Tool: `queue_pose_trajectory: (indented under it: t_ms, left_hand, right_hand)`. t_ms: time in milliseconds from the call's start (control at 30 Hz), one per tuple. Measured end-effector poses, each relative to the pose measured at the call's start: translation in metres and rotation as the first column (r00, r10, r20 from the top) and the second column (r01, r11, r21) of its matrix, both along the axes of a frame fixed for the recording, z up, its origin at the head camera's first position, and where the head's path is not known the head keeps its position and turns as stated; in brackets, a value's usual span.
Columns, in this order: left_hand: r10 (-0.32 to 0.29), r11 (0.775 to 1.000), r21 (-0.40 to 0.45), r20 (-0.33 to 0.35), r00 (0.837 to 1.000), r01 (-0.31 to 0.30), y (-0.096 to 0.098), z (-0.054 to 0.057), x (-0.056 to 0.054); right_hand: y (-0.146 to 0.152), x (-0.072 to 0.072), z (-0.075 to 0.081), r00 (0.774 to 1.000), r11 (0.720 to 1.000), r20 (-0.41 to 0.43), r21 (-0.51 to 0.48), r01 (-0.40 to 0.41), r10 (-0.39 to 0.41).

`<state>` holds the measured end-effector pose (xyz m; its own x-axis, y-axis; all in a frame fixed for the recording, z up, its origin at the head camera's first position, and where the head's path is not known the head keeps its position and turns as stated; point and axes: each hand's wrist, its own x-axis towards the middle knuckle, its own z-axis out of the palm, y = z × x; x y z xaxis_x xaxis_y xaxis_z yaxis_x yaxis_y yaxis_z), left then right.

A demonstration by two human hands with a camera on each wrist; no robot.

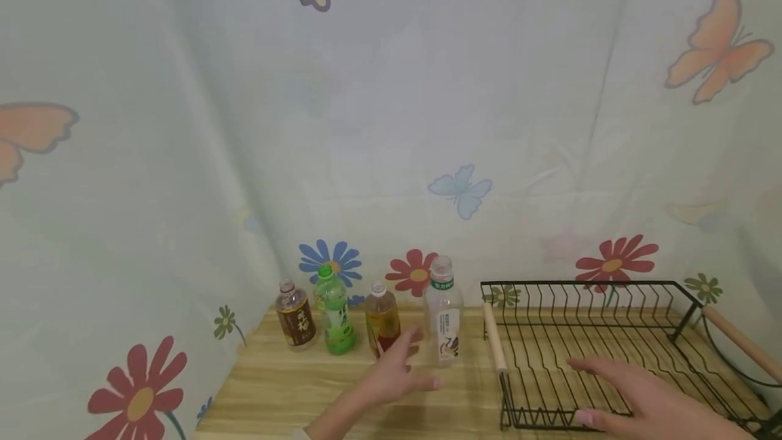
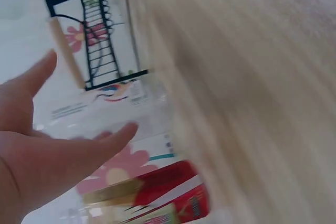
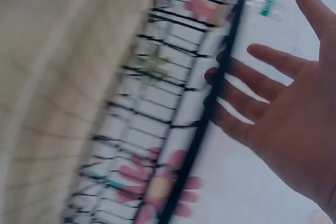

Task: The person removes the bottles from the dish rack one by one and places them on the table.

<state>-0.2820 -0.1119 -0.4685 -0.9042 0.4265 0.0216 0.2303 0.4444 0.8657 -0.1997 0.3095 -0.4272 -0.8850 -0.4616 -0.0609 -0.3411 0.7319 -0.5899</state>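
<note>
My left hand (image 1: 391, 377) reaches over the wooden table, thumb and fingers spread and nothing held. It is nearest a tall clear bottle (image 1: 444, 311) with a green neck band and a white label, and a bottle of amber drink (image 1: 383, 318) partly hidden behind the fingers. In the left wrist view a gap shows between thumb and fingers, with the clear bottle (image 2: 113, 109) beyond them. My right hand (image 1: 641, 399) hovers above the front of a black wire dish rack (image 1: 552, 323), its fingers extended. The right wrist view shows that hand (image 3: 294, 93) holding nothing.
Left of the amber bottle stand a green bottle (image 1: 336, 314) and a dark-labelled bottle (image 1: 296, 318). The rack has wooden handles (image 1: 496, 345) at its sides. A patterned curtain (image 1: 391, 121) hangs behind the table (image 1: 269, 386) and along its left side.
</note>
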Motion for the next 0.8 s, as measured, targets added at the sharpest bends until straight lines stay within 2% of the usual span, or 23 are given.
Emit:
queue_pose_trajectory:
  t_ms: [67, 133, 200, 267, 300, 367, 433, 500, 567, 633, 667, 733, 800]
  left_hand:
    - [-0.047, 0.997, -0.069, -0.037, 0.998, 0.044, -0.005, 0.018, 0.008]
    - [-0.063, 0.988, -0.145, -0.111, 0.992, 0.046, -0.01, 0.039, 0.015]
    - [-0.068, 0.973, -0.232, -0.216, 0.974, 0.017, -0.015, 0.061, 0.021]
    - [-0.07, 0.954, -0.298, -0.303, 0.95, -0.025, -0.02, 0.083, 0.024]
    - [-0.071, 0.947, -0.319, -0.341, 0.937, -0.045, -0.023, 0.093, 0.024]
    - [-0.071, 0.933, -0.35, -0.407, 0.911, -0.083, -0.027, 0.113, 0.02]
    - [-0.059, 0.921, -0.364, -0.475, 0.878, -0.135, -0.03, 0.127, 0.012]
    - [-0.048, 0.903, -0.38, -0.552, 0.833, -0.2, -0.031, 0.136, -0.001]
    - [-0.039, 0.877, -0.398, -0.616, 0.787, -0.269, -0.031, 0.139, -0.014]
    - [-0.037, 0.847, -0.419, -0.661, 0.75, -0.327, -0.03, 0.137, -0.026]
    - [-0.037, 0.831, -0.434, -0.669, 0.743, -0.349, -0.029, 0.135, -0.032]
    - [-0.04, 0.801, -0.463, -0.673, 0.738, -0.379, -0.027, 0.13, -0.043]
    - [-0.046, 0.773, -0.497, -0.662, 0.748, -0.393, -0.024, 0.123, -0.053]
  right_hand:
    - [-0.007, 0.006, 0.015, 0.989, 0.997, -0.141, 0.047, 0.056, -0.049]
    - [-0.014, 0.01, 0.03, 0.947, 0.994, -0.313, 0.061, 0.091, -0.068]
    - [-0.021, 0.01, 0.044, 0.875, 0.994, -0.48, 0.054, 0.1, -0.062]
    - [-0.027, 0.006, 0.057, 0.792, 0.994, -0.608, 0.048, 0.103, -0.052]
    - [-0.03, 0.003, 0.064, 0.764, 0.994, -0.644, 0.046, 0.099, -0.046]
    - [-0.033, -0.005, 0.075, 0.726, 0.993, -0.686, 0.052, 0.104, -0.04]
    - [-0.034, -0.013, 0.083, 0.714, 0.992, -0.699, 0.058, 0.114, -0.041]
    - [-0.033, -0.022, 0.09, 0.721, 0.991, -0.691, 0.059, 0.119, -0.045]
    - [-0.034, -0.031, 0.094, 0.73, 0.99, -0.682, 0.063, 0.127, -0.05]
    - [-0.034, -0.04, 0.096, 0.743, 0.988, -0.666, 0.068, 0.141, -0.06]
    - [-0.035, -0.045, 0.097, 0.749, 0.986, -0.659, 0.074, 0.15, -0.065]
    - [-0.036, -0.054, 0.096, 0.755, 0.98, -0.651, 0.092, 0.178, -0.076]
    - [-0.037, -0.061, 0.095, 0.764, 0.97, -0.64, 0.122, 0.208, -0.083]
